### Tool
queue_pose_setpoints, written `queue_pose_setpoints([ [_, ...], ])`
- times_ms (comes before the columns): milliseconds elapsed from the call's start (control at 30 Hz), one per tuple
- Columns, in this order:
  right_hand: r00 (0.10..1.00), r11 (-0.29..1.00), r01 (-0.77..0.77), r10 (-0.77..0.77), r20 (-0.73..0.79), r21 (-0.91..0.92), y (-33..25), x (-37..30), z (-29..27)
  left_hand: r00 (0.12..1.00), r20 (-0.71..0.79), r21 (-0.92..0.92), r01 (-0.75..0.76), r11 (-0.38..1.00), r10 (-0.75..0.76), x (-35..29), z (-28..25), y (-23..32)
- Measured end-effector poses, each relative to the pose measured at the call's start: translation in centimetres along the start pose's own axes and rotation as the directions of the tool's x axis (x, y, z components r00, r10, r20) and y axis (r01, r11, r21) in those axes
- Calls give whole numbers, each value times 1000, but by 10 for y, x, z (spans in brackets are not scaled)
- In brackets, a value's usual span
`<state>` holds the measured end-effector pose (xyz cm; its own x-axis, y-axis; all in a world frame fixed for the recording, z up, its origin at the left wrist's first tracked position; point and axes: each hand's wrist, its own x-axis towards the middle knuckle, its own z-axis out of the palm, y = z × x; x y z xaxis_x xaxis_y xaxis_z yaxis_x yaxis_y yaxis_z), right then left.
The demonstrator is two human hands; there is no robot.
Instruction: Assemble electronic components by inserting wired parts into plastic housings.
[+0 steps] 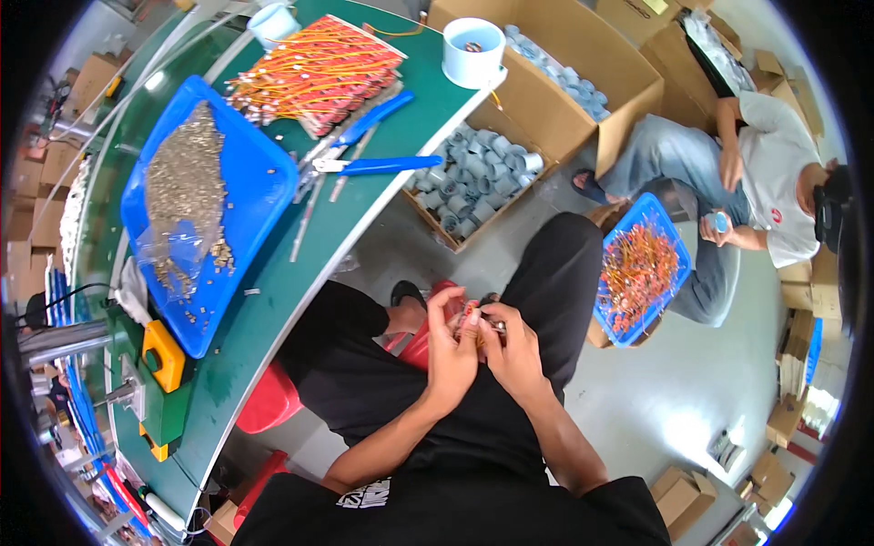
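Apparently mid-piece: a small reddish part point(472, 308) is pinched narrowly between the fingertips of the left hand point(452, 357) and right hand point(517, 357), its finish hidden. Ahead of the fingers, grey cups point(478, 175) are heaped; to their right, orange-wired pieces point(637, 273) are piled, whether done or waiting cannot be told. Farther left, plenty of metal bits point(187, 168) are left; beyond, wired red boards point(319, 68) seem untouched.

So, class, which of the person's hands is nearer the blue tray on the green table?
Left: the left hand is to the right of the blue tray; the right hand is farther right.
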<state>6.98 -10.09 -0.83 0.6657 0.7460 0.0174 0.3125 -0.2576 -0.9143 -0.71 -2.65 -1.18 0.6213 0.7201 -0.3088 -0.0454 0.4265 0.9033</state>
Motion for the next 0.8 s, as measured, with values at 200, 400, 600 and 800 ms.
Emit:
queue_pose_setpoints([
  [200, 969, 969, 128, -168, -181, -214, -3, -1, 20, 978, -106, 303, -141, 942, 181, 3, 6, 7],
  [400, 886, 704, -342, 462, -36, 622, 5, 2, 18, 977, -81, 346, -160, 925, 199, 2, -9, 5],
  [600, 817, -25, -455, 386, 428, 890, 13, -6, 34, 893, 152, 506, -438, 743, 423, -8, -11, 32],
  [800, 826, -200, -327, 414, 382, 924, 12, 8, 22, 857, 312, 505, -516, 692, 411, -8, 0, 26],
])
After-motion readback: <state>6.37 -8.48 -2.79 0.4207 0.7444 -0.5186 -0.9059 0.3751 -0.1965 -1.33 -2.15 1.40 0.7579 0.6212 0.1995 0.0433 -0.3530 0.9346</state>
